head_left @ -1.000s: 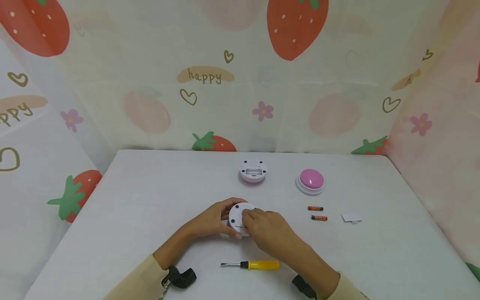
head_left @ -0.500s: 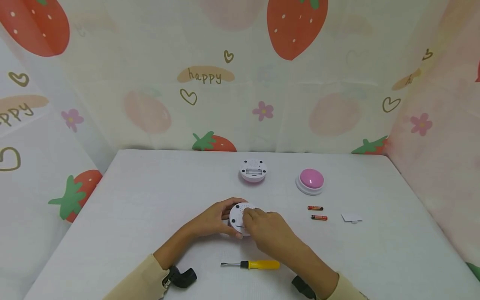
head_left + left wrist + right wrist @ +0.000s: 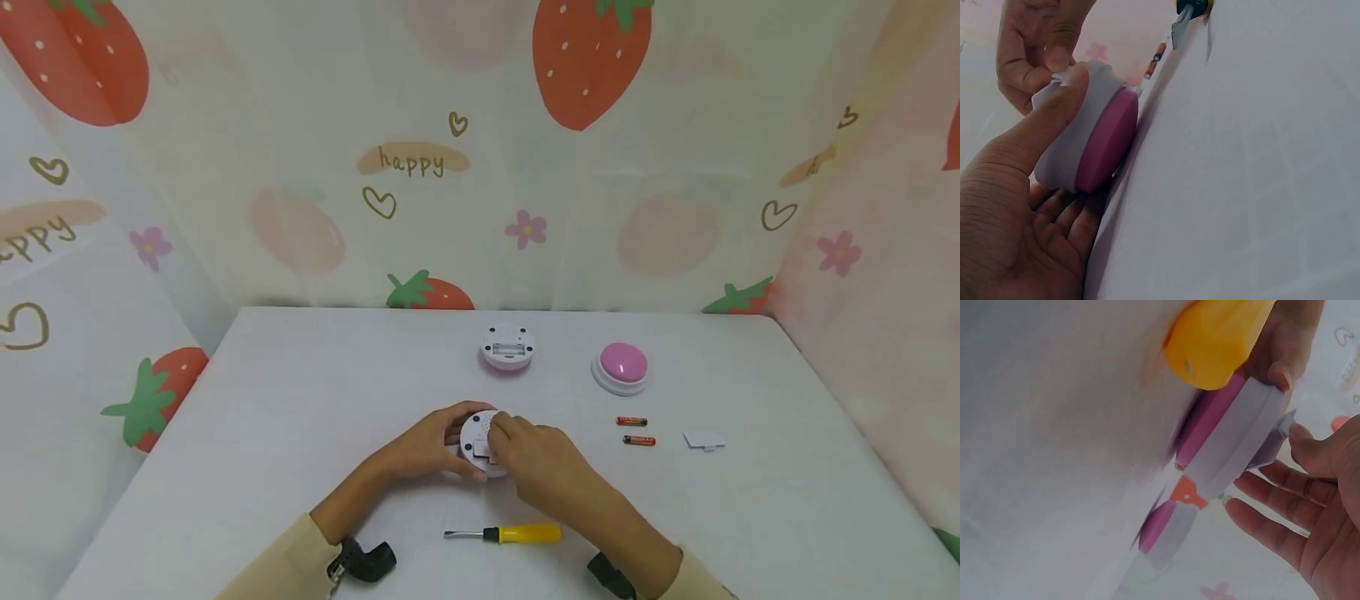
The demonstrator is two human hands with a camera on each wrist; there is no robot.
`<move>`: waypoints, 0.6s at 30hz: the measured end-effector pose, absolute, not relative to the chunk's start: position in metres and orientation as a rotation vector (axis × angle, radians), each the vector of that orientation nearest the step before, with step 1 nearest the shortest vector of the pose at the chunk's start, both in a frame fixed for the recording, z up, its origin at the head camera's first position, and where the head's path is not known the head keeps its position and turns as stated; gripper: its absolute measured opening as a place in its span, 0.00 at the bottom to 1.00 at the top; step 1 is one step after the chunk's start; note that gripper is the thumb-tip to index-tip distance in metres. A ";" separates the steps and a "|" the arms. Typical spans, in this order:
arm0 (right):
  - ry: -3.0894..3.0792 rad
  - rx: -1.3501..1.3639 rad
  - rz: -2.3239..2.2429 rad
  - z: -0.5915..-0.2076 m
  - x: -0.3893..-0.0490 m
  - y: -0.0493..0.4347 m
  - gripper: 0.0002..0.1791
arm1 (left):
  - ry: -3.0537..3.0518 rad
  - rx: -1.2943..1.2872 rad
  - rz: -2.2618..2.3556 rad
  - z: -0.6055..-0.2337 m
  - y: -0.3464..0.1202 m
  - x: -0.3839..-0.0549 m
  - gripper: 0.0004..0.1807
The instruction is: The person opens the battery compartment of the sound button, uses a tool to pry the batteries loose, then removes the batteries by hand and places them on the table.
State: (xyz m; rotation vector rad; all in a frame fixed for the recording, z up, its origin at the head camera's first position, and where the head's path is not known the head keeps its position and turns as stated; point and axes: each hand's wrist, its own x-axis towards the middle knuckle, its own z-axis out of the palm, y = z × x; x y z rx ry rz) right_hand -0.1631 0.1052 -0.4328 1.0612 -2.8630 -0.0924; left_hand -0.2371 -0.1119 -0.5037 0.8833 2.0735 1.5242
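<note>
A round pink-and-white push button (image 3: 472, 427) lies upside down on the table, its white underside with small dark feet facing up. My left hand (image 3: 429, 443) grips its rim, thumb on the near side and fingers round the far side. Over the underside, my right hand (image 3: 542, 467) pinches a small white battery cover (image 3: 1270, 449). The right wrist view has this cover tilted up from the base, between thumb and fingers. Pink dome and white base of the push button (image 3: 1109, 140) appear side-on in the left wrist view. My right fingers hide part of the underside.
A yellow-handled screwdriver (image 3: 525, 533) lies in front of the hands. Behind them sit an upturned button with an open battery compartment (image 3: 507, 348) and an upright pink button (image 3: 622, 365). Two batteries (image 3: 636, 441) and a loose white cover (image 3: 703, 439) lie to the right.
The battery cover has come up at an angle from the push button's underside, with my right fingers shifting slightly. My left hand keeps its grip. The head view has tilted up a little.
</note>
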 end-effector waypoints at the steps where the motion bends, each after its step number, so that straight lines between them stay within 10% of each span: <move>1: -2.854 1.064 -0.088 -0.433 -0.163 0.106 0.25 | 2.074 0.884 1.524 -0.504 -0.112 -0.237 0.47; 18: -2.746 0.935 0.053 -0.426 -0.157 0.145 0.16 | 2.075 0.857 1.550 -0.504 -0.112 -0.235 0.47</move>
